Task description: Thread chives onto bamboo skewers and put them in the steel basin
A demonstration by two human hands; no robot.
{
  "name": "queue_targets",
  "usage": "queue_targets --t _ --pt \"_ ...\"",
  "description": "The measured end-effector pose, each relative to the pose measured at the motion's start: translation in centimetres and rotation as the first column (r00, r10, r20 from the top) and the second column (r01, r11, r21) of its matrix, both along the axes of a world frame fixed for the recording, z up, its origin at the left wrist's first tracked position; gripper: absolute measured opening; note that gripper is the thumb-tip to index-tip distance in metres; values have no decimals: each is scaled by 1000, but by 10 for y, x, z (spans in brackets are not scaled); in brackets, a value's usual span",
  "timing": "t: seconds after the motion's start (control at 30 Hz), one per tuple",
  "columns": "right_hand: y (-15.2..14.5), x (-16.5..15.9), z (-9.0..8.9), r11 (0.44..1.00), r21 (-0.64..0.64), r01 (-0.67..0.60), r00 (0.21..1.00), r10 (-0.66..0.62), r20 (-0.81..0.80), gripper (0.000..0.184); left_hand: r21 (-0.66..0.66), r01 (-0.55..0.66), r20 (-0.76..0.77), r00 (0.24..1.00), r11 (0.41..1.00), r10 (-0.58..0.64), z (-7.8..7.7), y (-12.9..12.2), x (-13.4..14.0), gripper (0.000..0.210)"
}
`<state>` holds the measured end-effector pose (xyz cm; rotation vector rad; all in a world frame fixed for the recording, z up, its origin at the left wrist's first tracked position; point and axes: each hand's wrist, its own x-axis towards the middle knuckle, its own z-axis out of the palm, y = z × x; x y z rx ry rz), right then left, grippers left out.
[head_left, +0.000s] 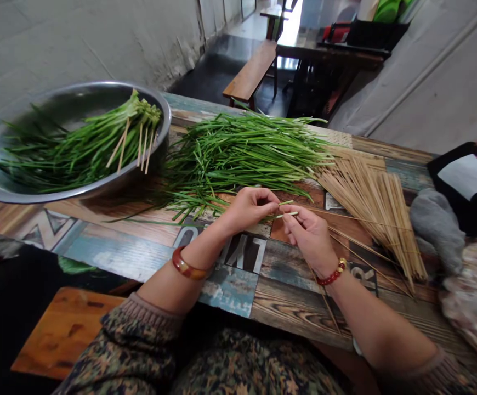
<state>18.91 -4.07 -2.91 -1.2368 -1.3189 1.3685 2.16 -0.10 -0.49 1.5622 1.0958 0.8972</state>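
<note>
My left hand (251,211) pinches a few garlic chives, their pale cut ends (288,215) sticking out to the right. Close against it, my right hand (309,233) is closed, thumb and fingertips at those ends. A thin bamboo skewer (324,299) slants from beneath my right palm toward the table's front edge; its upper end is hidden by the hand. Just beyond my hands lies a big pile of loose garlic chives (246,151), with a smaller clump (195,204) at its near side. To the right, many bamboo skewers (380,216) are fanned out.
A steel basin (165,129) on the left holds chives threaded on skewers (138,145). The patchwork wooden table (291,307) has a grey cloth-like lump (436,225) and a clear plastic bag (475,296) at right. A wooden stool (66,334) stands below, a bench (253,71) beyond.
</note>
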Motion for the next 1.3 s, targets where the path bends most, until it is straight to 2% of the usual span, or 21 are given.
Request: queue_targets --t 0.2,0.77,1.3 --pt "1 0 0 1000 3 20 1000 -20 -19 28 3 11 -19 1000 1000 -11 -1 -1 0 18" --pt "1 0 -2 999 11 32 999 -32 -20 25 86 -47 -62 997 995 52 -2 0 0 12" --pt "2 1 -5 998 50 35 999 -35 -2 27 -71 -4 54 999 997 8 -1 -2 -1 21"
